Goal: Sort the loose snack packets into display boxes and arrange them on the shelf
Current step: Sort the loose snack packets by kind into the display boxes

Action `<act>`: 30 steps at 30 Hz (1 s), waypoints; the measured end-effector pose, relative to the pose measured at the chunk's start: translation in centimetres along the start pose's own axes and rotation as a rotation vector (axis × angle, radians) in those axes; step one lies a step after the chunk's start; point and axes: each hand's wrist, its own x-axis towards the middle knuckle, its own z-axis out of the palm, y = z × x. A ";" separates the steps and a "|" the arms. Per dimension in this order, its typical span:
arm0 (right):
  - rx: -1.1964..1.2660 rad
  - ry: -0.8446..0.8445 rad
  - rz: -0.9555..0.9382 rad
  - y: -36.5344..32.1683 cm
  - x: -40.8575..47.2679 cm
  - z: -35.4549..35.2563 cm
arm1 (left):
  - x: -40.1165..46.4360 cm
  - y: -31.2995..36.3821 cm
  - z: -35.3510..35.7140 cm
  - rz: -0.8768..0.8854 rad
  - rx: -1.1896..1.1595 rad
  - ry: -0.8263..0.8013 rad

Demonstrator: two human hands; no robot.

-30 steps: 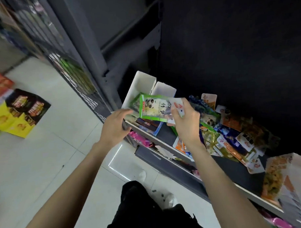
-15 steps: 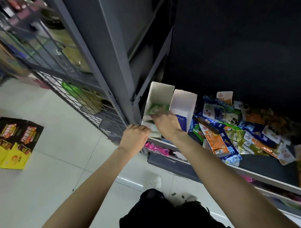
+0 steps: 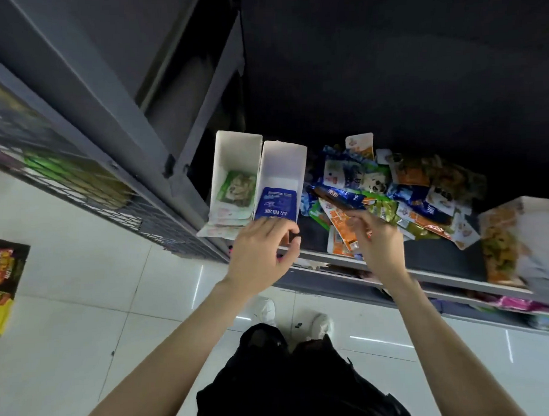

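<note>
Two white display boxes stand side by side at the left end of the dark shelf (image 3: 440, 258). The left box (image 3: 238, 147) holds green packets (image 3: 238, 189). In the right box (image 3: 284, 160) lie blue packets (image 3: 276, 206). My left hand (image 3: 262, 255) curls its fingers over the right box's low front edge, thumb underneath. A heap of loose snack packets (image 3: 391, 191) covers the shelf to the right of the boxes. My right hand (image 3: 377, 241) reaches over the heap's near edge, fingers stretched above an orange packet (image 3: 340, 224), gripping nothing that I can see.
A printed carton (image 3: 523, 239) stands at the shelf's right end. A wire mesh rack (image 3: 79, 177) and a grey upright (image 3: 158, 124) lie left of the boxes. A flattened black and yellow carton (image 3: 4, 273) is on the tiled floor. Pink packets (image 3: 513, 303) fill the lower shelf.
My right hand set the green packet into the left box, then drew back right to the heap. My left hand shifted from the left box's front to the right box's front.
</note>
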 end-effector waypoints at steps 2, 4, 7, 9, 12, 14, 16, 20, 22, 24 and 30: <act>-0.090 -0.008 0.026 3.0 0.3 -0.6 | 1.3 1.7 2.7 -0.010 0.031 -0.049; -0.157 -0.052 0.019 4.9 1.6 -0.7 | 2.9 2.0 5.3 -0.083 0.149 -0.136; -0.248 -0.200 -0.025 5.6 5.0 0.0 | 4.5 0.7 7.3 -0.318 0.253 -0.230; -0.325 -0.306 -0.042 5.6 7.2 0.8 | 4.6 -0.1 7.9 -0.396 0.260 -0.254; -0.432 -0.497 -0.010 6.1 9.0 2.1 | 4.0 -0.5 8.4 -0.361 0.301 -0.275; -0.488 -0.613 -0.004 6.2 8.7 2.4 | 3.7 -0.6 8.4 -0.363 0.326 -0.253; -0.544 -0.614 -0.075 6.0 7.0 2.2 | 3.6 -0.4 8.5 -0.364 0.352 -0.219; -0.402 -0.556 -0.232 5.4 4.2 1.9 | 3.1 2.3 9.3 -0.267 0.263 -0.066; -0.422 -0.479 -0.234 5.5 5.4 1.8 | 2.7 3.7 10.3 -0.246 0.185 -0.104; -0.544 -0.542 -0.228 5.8 7.1 1.9 | 2.5 4.4 12.0 -0.359 0.110 -0.216; -0.647 -0.686 -0.105 6.1 8.2 1.9 | 3.0 3.8 15.2 -0.846 -0.115 -0.398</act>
